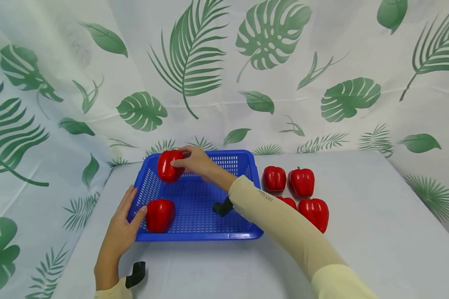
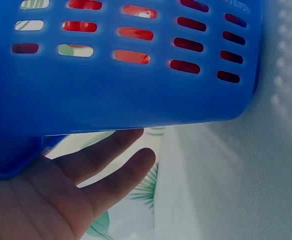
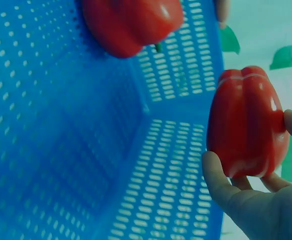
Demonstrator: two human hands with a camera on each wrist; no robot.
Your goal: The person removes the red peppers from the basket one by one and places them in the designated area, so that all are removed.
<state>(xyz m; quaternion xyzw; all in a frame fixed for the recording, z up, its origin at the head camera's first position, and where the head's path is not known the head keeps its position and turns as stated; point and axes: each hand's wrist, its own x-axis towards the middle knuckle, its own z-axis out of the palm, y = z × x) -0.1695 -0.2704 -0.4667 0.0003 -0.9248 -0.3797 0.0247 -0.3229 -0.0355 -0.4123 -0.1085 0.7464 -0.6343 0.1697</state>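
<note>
A glossy red bell pepper (image 1: 168,166) is in my right hand (image 1: 196,160), held between thumb and fingers above the far left corner of a blue plastic basket (image 1: 198,236). In the right wrist view, the fingertips touch this pepper (image 3: 247,122) at its side and lower end. A second red bell pepper (image 1: 161,216) sits inside the basket at the near left, its green stem partly visible. My left hand (image 1: 121,228) rests at the basket's left rim, thumb over the edge. In the left wrist view, the visible fingers (image 2: 116,180) are extended outside the perforated wall.
Several red bell peppers (image 1: 301,182) stand on the white table (image 1: 370,216) right of the basket, one partly covered by my right sleeve (image 1: 284,224). Dark wrist-camera pieces (image 1: 223,207) show at both wrists. A leaf-printed curtain (image 1: 217,83) hangs behind.
</note>
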